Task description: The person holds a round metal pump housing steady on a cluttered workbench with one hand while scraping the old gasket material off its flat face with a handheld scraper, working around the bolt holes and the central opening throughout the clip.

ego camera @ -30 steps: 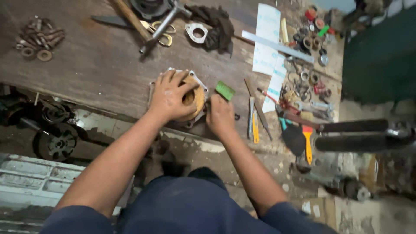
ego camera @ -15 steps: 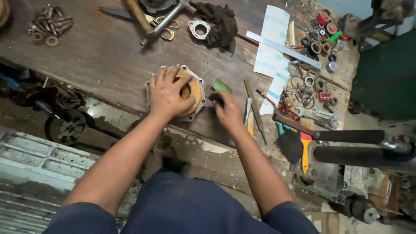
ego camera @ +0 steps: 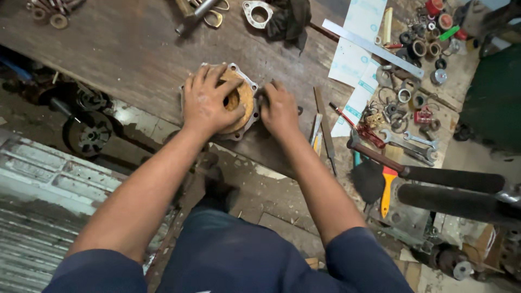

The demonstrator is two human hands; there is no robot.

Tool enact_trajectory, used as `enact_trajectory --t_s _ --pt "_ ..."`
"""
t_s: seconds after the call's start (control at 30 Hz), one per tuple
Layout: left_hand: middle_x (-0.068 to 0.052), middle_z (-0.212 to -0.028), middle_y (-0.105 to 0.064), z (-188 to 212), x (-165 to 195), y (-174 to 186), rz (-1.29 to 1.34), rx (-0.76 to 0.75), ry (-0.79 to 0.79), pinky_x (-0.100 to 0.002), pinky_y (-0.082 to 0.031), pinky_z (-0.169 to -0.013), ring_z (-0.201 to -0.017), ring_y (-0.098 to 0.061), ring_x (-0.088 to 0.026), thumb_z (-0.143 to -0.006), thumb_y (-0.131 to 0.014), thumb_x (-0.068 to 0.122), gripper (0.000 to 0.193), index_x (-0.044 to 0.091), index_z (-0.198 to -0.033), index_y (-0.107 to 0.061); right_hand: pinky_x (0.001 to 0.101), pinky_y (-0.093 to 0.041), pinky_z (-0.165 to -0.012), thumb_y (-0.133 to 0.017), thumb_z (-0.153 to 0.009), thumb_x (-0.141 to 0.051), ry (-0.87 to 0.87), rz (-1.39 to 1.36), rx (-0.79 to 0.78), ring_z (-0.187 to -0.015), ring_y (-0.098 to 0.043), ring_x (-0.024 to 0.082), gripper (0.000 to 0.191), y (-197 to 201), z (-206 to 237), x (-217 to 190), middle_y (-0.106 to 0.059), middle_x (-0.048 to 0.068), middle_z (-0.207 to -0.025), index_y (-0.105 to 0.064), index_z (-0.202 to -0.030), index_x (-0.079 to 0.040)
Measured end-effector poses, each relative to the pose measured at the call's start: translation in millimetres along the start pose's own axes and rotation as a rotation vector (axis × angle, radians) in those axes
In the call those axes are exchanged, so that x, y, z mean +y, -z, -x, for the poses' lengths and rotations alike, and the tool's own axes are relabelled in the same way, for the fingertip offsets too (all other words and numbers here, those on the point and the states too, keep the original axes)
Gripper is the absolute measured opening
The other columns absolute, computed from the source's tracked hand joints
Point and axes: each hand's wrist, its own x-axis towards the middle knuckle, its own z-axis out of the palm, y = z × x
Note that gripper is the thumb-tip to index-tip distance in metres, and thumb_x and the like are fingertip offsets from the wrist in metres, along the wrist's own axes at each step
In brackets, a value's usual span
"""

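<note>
Metal flange [ego camera: 245, 87] with the tan cork gasket [ego camera: 242, 101] on top sits near the front edge of the wooden bench [ego camera: 125, 54], directly in front of the person. Gasket looks roughly centred on the flange bore; bolt ears show at the top and right corners.

Left hand [ego camera: 206, 100] lies flat across the gasket, fingers spread, palm pressing down. It pins the part rather than gripping it. Right hand [ego camera: 279, 108] is curled at the flange's right edge, fingers closed around something small and dark; cannot tell what it is, the hand hides it.

Risks, as a judgement:
- Part is close to the bench lip. A sideways push from the right hand could slide it off toward the floor if the left palm lets up.
- Cork is brittle. Uneven palm pressure or scraping at the rim could crack or tear it near the bore or bolt holes.
- If the right hand holds an edged tool, a slip sends it toward the left fingers, which lie just beside it.
- Gasket could shift off the bolt holes under pressure; fingers cover most of it, so misalignment would go unseen.
- Files [ego camera: 320, 127] lie just right of the right wrist; an elbow move could knock them off the edge.
- Paintbrush [ego camera: 380, 182] and loose washers and rings [ego camera: 404, 100] are well apart, low concern.
</note>
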Motion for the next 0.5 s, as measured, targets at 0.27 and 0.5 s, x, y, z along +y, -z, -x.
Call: enact_trajectory --t_s 0.27,0.5 --pt "-0.011 -0.148 -0.056 0 0 2 -0.037 -0.007 -0.016 -0.060 -0.034 -0.110 -0.137 -0.044 -0.043 -0.073 -0.079 0.050 0.060 0.028 -0.128 -0.072 0.0547 -0.048 -0.096 -0.070 -0.089 -0.010 0.088 0.100 0.088 -0.113 -0.061 0.048 0.033 -13 5 9 -0.061 0.026 -0.132 -0.061 -0.120 -0.007" --pt "-0.012 -0.146 -0.056 1 0 2 -0.021 0.021 -0.020 -0.059 -0.034 -0.110 -0.136 -0.045 -0.043 -0.071 -0.079 0.050 0.060 0.028 -0.127 -0.073 0.0564 -0.049 -0.087 -0.070 -0.079 -0.005 0.080 0.112 0.097 -0.105 -0.062 0.048 0.034 -5 5 1 -0.063 0.028 -0.122 -0.062 -0.113 -0.007"
